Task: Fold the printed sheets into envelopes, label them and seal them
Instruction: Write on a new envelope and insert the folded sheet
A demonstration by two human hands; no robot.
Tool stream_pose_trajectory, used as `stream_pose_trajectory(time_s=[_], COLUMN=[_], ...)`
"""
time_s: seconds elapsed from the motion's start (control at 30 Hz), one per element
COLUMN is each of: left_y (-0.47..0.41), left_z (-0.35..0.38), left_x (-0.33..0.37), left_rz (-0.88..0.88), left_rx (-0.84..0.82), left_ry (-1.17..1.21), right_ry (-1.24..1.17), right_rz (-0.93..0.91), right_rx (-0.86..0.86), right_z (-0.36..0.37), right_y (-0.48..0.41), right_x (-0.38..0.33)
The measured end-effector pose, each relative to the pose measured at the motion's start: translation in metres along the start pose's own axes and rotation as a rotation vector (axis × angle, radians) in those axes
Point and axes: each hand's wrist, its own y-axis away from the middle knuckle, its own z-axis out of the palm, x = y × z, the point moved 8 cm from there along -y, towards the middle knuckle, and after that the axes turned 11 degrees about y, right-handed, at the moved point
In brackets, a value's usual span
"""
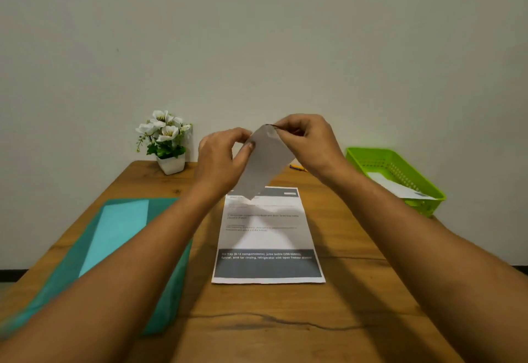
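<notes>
Both hands hold a white envelope up in the air above the table, tilted with its lower corner pointing down. My left hand pinches its left edge between thumb and fingers. My right hand pinches its top end with curled fingers. Flat on the wooden table beneath the envelope lies a printed sheet with dark bands at its top and bottom.
A teal tray with a light blue sheet sits at the left. A green basket holding a white envelope stands at the right. A potted white flower and a yellow pen are at the back.
</notes>
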Motion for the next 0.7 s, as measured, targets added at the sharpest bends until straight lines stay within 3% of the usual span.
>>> stream_pose_trajectory(time_s=[0.2,0.33,0.53,0.7], left_y=[-0.015,-0.027,-0.038,0.023], left_z=[-0.023,-0.027,-0.030,0.002], left_x=[0.010,0.023,0.046,0.006], left_rz=[-0.124,-0.159,-0.120,-0.279], left_rx=[0.098,0.107,0.106,0.051], left_ry=[0.286,0.489,0.570,0.547], right_ry=[-0.402,-0.347,-0.324,-0.266], right_rz=[0.104,0.120,0.055,0.189], right_rx=[0.098,0.086,0.132,0.029], right_z=[-0.033,-0.036,-0.055,-0.004], right_y=[-0.004,-0.007,-0.012,0.039], right_x=[-0.005,0.000,-0.011,0.042])
